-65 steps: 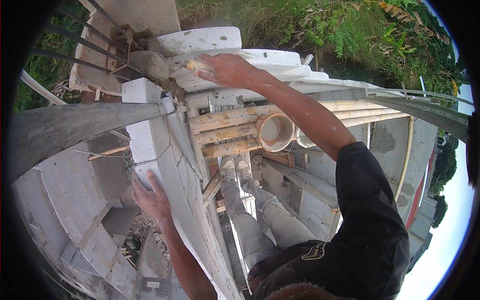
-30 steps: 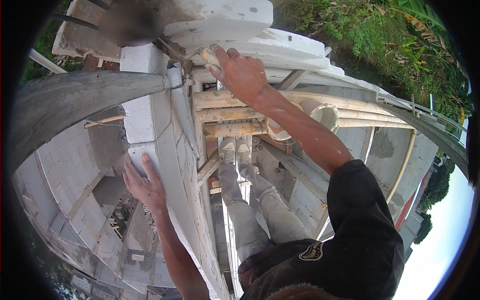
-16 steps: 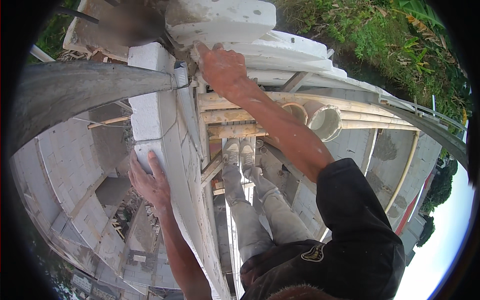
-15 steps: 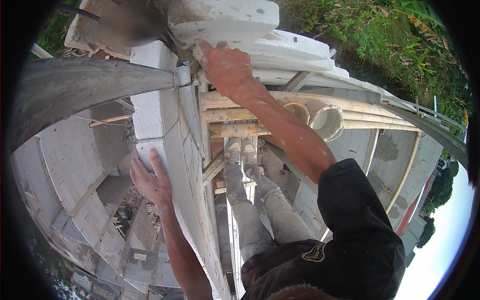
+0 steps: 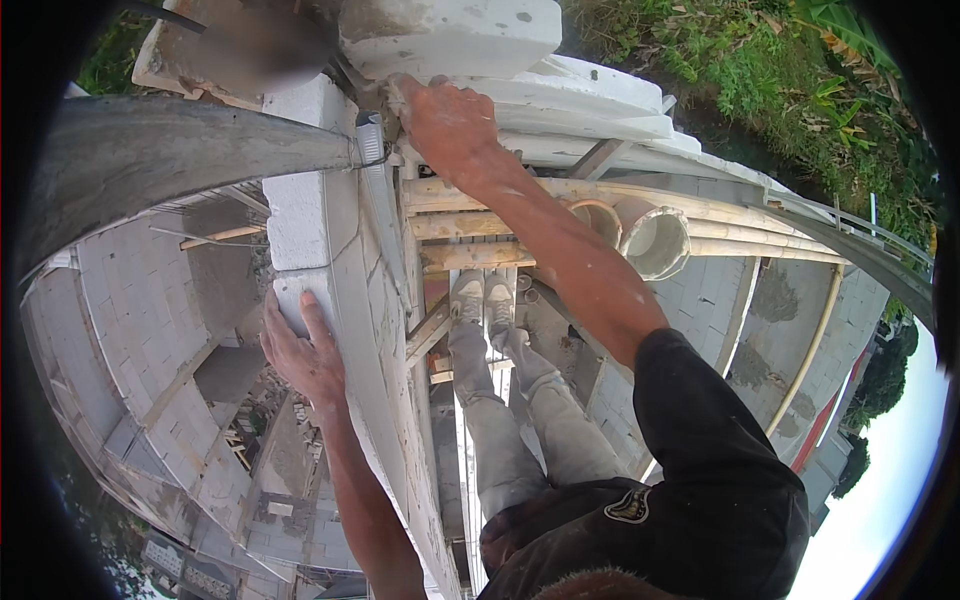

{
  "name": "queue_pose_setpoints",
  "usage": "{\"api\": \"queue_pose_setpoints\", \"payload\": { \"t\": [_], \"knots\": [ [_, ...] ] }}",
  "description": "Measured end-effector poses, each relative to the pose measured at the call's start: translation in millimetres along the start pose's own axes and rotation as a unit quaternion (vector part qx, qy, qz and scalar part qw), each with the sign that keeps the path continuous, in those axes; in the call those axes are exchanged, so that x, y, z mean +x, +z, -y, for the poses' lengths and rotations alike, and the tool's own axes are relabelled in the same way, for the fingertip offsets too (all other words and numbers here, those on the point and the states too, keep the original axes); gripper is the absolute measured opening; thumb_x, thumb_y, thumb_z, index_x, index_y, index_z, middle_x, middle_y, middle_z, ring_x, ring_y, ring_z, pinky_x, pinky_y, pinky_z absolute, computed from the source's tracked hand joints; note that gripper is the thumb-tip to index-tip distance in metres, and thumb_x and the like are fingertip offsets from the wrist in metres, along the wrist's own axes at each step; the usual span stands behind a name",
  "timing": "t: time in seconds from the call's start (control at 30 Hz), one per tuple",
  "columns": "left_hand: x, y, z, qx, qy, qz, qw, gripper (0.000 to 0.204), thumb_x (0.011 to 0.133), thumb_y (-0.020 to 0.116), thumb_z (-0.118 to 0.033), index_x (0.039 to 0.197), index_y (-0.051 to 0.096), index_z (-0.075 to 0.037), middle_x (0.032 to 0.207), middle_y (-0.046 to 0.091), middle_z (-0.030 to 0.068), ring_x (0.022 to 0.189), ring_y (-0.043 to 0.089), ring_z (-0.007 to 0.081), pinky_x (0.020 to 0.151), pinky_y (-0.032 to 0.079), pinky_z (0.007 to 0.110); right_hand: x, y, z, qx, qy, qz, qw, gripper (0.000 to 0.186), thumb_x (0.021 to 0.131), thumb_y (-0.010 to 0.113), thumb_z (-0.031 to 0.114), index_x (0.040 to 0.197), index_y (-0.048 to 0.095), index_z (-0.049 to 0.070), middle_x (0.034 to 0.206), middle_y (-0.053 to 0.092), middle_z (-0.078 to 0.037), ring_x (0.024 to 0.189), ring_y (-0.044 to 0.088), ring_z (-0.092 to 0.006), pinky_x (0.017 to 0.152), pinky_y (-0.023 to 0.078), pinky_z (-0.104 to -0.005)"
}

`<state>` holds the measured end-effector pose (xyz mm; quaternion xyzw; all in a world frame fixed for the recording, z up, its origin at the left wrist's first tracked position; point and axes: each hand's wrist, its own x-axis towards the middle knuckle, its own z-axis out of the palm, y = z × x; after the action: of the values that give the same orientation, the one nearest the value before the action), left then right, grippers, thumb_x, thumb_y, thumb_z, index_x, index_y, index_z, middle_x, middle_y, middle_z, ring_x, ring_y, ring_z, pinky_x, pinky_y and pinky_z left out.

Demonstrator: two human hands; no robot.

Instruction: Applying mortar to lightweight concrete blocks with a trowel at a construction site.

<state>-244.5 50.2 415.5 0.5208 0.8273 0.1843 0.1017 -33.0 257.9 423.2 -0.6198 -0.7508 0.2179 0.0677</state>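
Observation:
I look down along a wall of white blocks [image 5: 330, 240] from a bamboo scaffold. My left hand [image 5: 300, 350] lies flat on the top of a white block, fingers apart, holding nothing. My right hand [image 5: 450, 120] reaches far up to the stacked white blocks [image 5: 450, 30] at the top of the wall. Its fingers are curled around a pale tool handle, and the tool's working end is hidden. A grey metal straightedge [image 5: 375, 170] lies along the wall just left of that hand. My legs and shoes [image 5: 480, 300] stand on the scaffold planks.
Bamboo poles [image 5: 520, 200] cross under my right arm, with two round buckets [image 5: 655, 240] on them. A grey concrete beam [image 5: 180, 150] curves in from the left. Block walls and rooms lie far below [image 5: 150, 330]. Grass [image 5: 780, 80] lies at upper right.
My right hand has shifted up the wall toward the topmost blocks and stays closed. My left hand has stayed on the wall top. The view has tilted slightly.

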Motion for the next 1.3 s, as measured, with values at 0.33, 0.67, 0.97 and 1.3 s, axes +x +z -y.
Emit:
{"api": "queue_pose_setpoints", "payload": {
  "t": [0.33,0.67,0.97,1.3],
  "knots": [
    [2.7,7.7,-4.2,-0.009,-0.007,-0.005,1.000,0.053,0.096,0.056,-0.037,0.130,0.053,0.004,0.120,0.062,0.0220,0.111,0.058,0.0373,0.102,0.038,0.047,15.6,6.0,-9.6,-0.049,0.000,-0.006,0.999,0.037,0.092,0.061,0.025,0.127,0.057,0.012,0.093,0.069,-0.019,0.088,0.068,-0.0381,0.080,0.052,-0.0501],
    [-4.5,2.1,3.7,0.008,0.002,-0.011,1.000,0.053,0.097,0.055,-0.039,0.131,0.052,0.001,0.121,0.063,0.0218,0.114,0.059,0.0371,0.106,0.033,0.056,-98.4,-2.5,-41.2,0.258,0.005,-0.203,0.944,0.052,0.090,0.066,0.030,0.134,0.049,0.007,0.124,0.060,-0.022,0.111,0.060,-0.0401,0.095,0.049,-0.0441],
    [-4.0,-1.8,-6.2,0.001,-0.006,0.010,1.000,0.051,0.097,0.054,-0.038,0.131,0.052,0.001,0.120,0.064,0.0215,0.112,0.060,0.0365,0.105,0.034,0.055,-13.5,15.2,-42.5,0.329,-0.080,-0.238,0.910,0.056,0.096,0.062,0.026,0.140,0.038,0.002,0.124,0.055,-0.024,0.114,0.057,-0.0376,0.095,0.046,-0.0430],
    [1.0,1.6,-1.6,0.020,-0.029,0.003,0.999,0.054,0.098,0.053,-0.039,0.133,0.051,0.002,0.123,0.062,0.0221,0.116,0.058,0.0373,0.109,0.031,0.054,-7.4,2.2,-52.2,0.226,-0.089,-0.148,0.959,0.056,0.093,0.065,0.027,0.139,0.043,0.006,0.128,0.057,-0.022,0.116,0.057,-0.0380,0.096,0.046,-0.0430]
  ]
}}
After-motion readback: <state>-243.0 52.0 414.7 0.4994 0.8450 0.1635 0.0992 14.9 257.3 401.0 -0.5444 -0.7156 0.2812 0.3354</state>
